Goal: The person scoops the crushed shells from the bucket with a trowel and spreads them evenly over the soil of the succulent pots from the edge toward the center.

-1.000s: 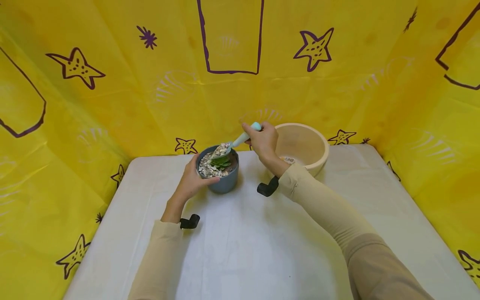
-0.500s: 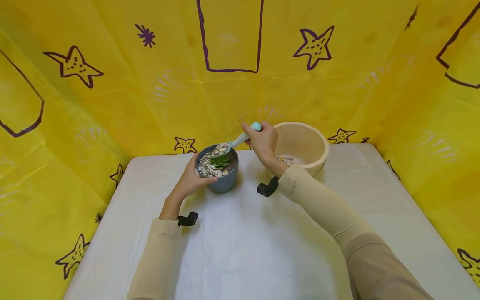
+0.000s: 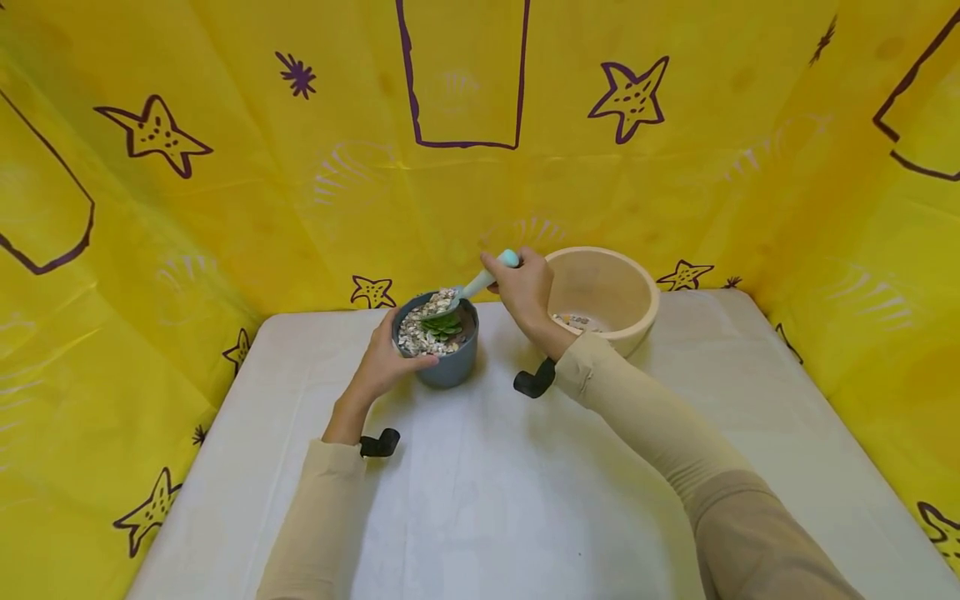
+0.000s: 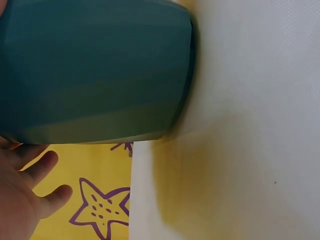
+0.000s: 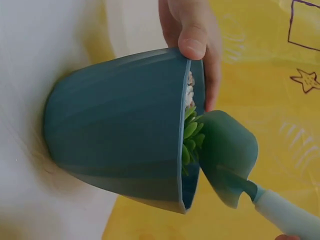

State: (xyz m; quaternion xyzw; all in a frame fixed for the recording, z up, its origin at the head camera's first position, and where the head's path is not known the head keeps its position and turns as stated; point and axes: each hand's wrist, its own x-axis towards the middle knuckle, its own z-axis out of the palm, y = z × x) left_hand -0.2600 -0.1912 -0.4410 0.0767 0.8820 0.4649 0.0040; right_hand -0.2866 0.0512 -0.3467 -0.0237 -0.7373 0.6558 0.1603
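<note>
A blue-grey plant pot (image 3: 450,369) stands at the back of the table, holding pale gravel (image 3: 415,337) and a green succulent (image 5: 190,135). My left hand (image 3: 382,362) grips the pot from its left side, thumb over the near rim and fingers round the far side. In the left wrist view, the lower fingers (image 4: 55,197) are off the pot wall. With my right hand (image 3: 527,287) I hold a small trowel (image 3: 480,282) by its pale mint handle. In the right wrist view, the trowel's green blade (image 5: 230,145) is tilted at the pot's mouth, right beside the leaves.
A large beige bowl-like planter (image 3: 637,321) stands at the back right, behind my right wrist, with a little gravel on its bottom. A white cloth covers the table (image 3: 480,500). Yellow sheeting (image 3: 337,208) with drawn starfish encloses the back and sides.
My right hand and the trowel have shifted slightly left and down, the handle leaning a little lower. My left hand and the pot stay in place.
</note>
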